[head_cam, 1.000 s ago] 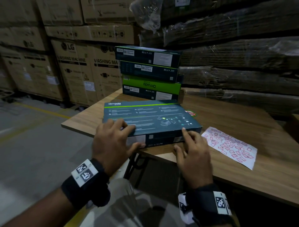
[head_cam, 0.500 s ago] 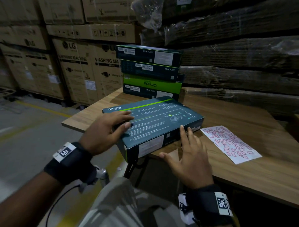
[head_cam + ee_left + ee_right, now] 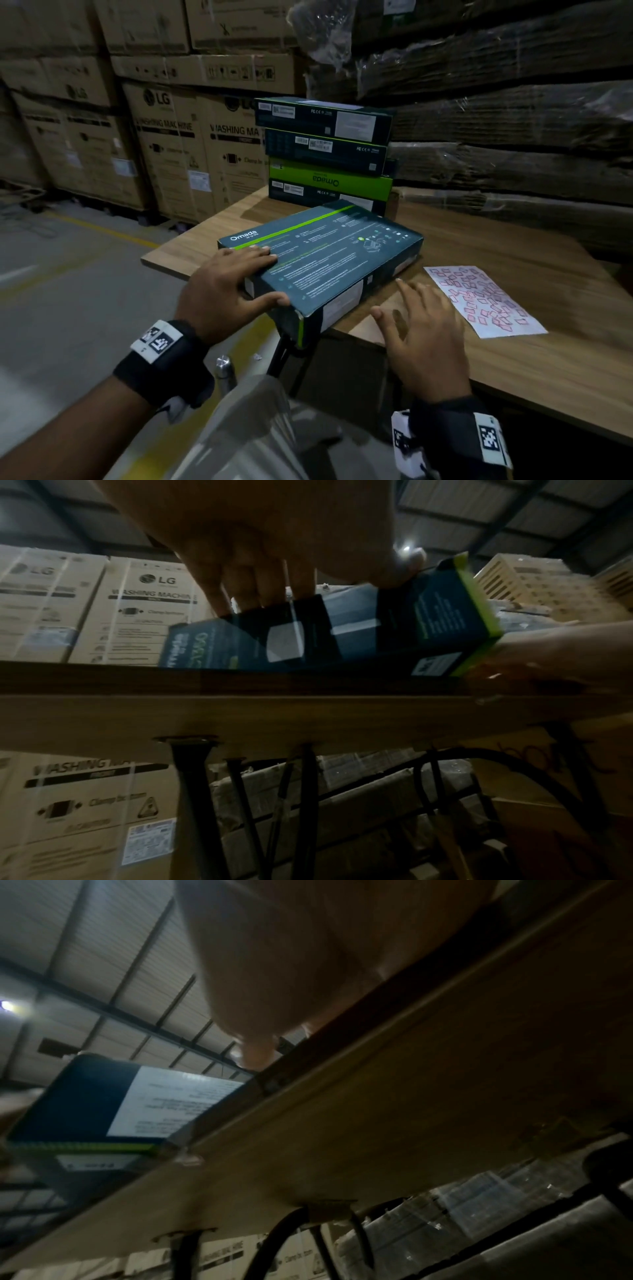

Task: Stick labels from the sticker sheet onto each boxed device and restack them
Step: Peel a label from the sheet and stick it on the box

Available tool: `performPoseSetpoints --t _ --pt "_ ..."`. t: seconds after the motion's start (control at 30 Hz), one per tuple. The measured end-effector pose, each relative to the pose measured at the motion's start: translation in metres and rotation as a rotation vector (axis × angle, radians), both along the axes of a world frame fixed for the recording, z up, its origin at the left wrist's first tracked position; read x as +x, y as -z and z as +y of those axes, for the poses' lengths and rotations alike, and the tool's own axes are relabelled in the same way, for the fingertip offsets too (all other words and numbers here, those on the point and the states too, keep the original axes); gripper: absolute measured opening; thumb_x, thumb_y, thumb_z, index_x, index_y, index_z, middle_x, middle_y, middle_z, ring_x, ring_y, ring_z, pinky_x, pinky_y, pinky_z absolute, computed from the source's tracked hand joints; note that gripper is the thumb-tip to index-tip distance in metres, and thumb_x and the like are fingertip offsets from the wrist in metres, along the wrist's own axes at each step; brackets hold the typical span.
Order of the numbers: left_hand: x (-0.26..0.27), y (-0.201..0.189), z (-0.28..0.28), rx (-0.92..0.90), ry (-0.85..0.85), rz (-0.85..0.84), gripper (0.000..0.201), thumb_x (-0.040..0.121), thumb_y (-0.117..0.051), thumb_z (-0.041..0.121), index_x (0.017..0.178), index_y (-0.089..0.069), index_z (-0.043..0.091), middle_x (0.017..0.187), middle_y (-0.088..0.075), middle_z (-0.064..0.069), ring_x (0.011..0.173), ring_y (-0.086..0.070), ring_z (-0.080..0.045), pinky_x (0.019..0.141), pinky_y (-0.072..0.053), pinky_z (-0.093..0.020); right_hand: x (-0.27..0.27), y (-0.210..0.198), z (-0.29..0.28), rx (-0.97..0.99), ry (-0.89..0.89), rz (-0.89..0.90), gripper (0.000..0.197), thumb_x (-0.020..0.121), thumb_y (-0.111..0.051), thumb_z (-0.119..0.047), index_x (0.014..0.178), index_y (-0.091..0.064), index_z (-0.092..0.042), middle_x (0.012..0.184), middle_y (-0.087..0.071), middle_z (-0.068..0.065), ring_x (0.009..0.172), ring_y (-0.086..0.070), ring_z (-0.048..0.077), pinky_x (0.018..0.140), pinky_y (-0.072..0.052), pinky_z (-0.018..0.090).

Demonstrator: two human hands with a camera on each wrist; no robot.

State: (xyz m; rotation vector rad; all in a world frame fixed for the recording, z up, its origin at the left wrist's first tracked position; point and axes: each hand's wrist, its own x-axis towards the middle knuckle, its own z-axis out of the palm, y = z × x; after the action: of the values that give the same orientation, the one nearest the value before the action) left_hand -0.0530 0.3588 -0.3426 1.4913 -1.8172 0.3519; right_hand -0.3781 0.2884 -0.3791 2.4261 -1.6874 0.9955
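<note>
Nearest to the person, at the front edge of the table (image 3: 565, 373), the right hand (image 3: 424, 339) hovers with its fingers spread and holds nothing. Left of it, the left hand (image 3: 222, 291) grips the near corner of the dark boxed device (image 3: 329, 260), which lies turned at an angle and overhangs this edge. Right of the box lies the sticker sheet (image 3: 483, 301). Behind the box stands the stack of boxes (image 3: 329, 154).
</note>
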Motion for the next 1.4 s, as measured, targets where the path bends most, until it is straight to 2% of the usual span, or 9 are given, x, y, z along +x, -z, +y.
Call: performPoseSetpoints --t 0.23,0.37,0.5,0.6,0.7,0.8,0.93,1.07,1.4 --pt "-0.025 -0.004 0.01 -0.039 -0.166 -0.108 0.086 0.08 -0.058 0.089 0.124 -0.082 0.019 0.134 -0.076 -0.003 0.121 -0.073 -0.023 0.1 -0.057 -0.04 -0.031 -0.003 -0.007 0.265 0.282 0.217 0.109 0.082 0.007 -0.094 0.153 -0.043 -0.028 0.171 -0.026 0.016 0.16 -0.013 0.037 0.127 -0.013 0.059" --pt "-0.036 -0.012 0.016 -0.041 -0.256 -0.226 0.088 0.082 -0.049 0.091 0.117 -0.084 0.018 0.124 -0.08 -0.006 0.105 -0.078 -0.03 0.086 -0.061 -0.042 -0.044 -0.004 -0.009 0.299 0.318 0.23 0.11 0.08 0.008 -0.093 0.147 -0.049 -0.028 0.164 -0.039 0.011 0.154 -0.027 0.034 0.124 -0.022 0.058" --pt "-0.061 -0.019 0.019 -0.01 -0.341 -0.306 0.091 0.086 -0.041 0.096 0.102 -0.085 0.018 0.108 -0.083 -0.006 0.089 -0.079 -0.031 0.07 -0.061 -0.038 -0.044 -0.004 -0.008 0.237 0.368 0.268 0.1 0.088 -0.001 -0.089 0.133 -0.061 -0.024 0.143 -0.057 0.005 0.136 -0.046 0.031 0.113 -0.035 0.052" --pt "-0.08 -0.022 0.018 0.07 -0.419 -0.398 0.089 0.089 -0.032 0.098 0.088 -0.076 0.02 0.09 -0.078 -0.002 0.076 -0.073 -0.027 0.057 -0.047 -0.032 -0.04 -0.007 -0.005 0.193 0.431 0.302 0.087 0.095 -0.016 -0.082 0.121 -0.07 -0.019 0.129 -0.064 0.005 0.123 -0.055 0.032 0.107 -0.038 0.05" --pt "-0.092 -0.02 0.018 0.095 -0.421 -0.432 0.079 0.095 -0.033 0.091 0.091 -0.074 0.023 0.091 -0.076 0.0 0.075 -0.072 -0.026 0.056 -0.044 -0.032 -0.041 -0.009 -0.005 0.155 0.45 0.231 0.074 0.099 -0.032 -0.072 0.109 -0.078 -0.015 0.12 -0.068 0.009 0.114 -0.058 0.036 0.102 -0.04 0.048" --pt "-0.093 -0.018 0.022 0.036 -0.313 -0.376 0.049 0.093 -0.053 0.071 0.101 -0.08 0.031 0.097 -0.08 0.003 0.072 -0.074 -0.029 0.055 -0.05 -0.033 -0.048 -0.009 -0.009 0.122 0.438 0.105 0.055 0.1 -0.05 -0.059 0.111 -0.078 -0.014 0.117 -0.069 0.015 0.111 -0.059 0.041 0.099 -0.041 0.049" --pt "-0.062 -0.022 0.015 0.061 -0.103 -0.221 0.038 0.088 -0.067 0.067 0.114 -0.082 0.044 0.103 -0.081 0.016 0.081 -0.077 -0.019 0.067 -0.057 -0.033 -0.057 -0.004 -0.014 -0.026 0.409 -0.071 0.03 0.091 -0.076 -0.022 0.116 -0.075 -0.004 0.111 -0.066 0.027 0.104 -0.057 0.049 0.091 -0.046 0.054" --pt "-0.03 -0.013 0.005 0.1 0.15 -0.026 0.052 0.088 -0.073 0.068 0.133 -0.074 0.042 0.135 -0.071 0.025 0.129 -0.064 0.003 0.115 -0.045 -0.047 -0.065 0.002 -0.02 0.025 0.315 -0.059 0.022 0.094 -0.067 -0.007 0.114 -0.073 -0.003 0.113 -0.067 0.025 0.105 -0.058 0.048 0.091 -0.048 0.053" --pt "-0.037 -0.005 -0.001 0.125 0.07 -0.105 0.063 0.094 -0.054 0.075 0.148 -0.062 0.045 0.156 -0.053 0.027 0.149 -0.047 0.0 0.122 -0.041 -0.045 -0.075 -0.01 -0.013 0.107 0.319 -0.124 0.053 0.085 -0.055 0.008 0.132 -0.07 -0.013 0.127 -0.067 0.018 0.118 -0.056 0.042 0.094 -0.051 0.049"
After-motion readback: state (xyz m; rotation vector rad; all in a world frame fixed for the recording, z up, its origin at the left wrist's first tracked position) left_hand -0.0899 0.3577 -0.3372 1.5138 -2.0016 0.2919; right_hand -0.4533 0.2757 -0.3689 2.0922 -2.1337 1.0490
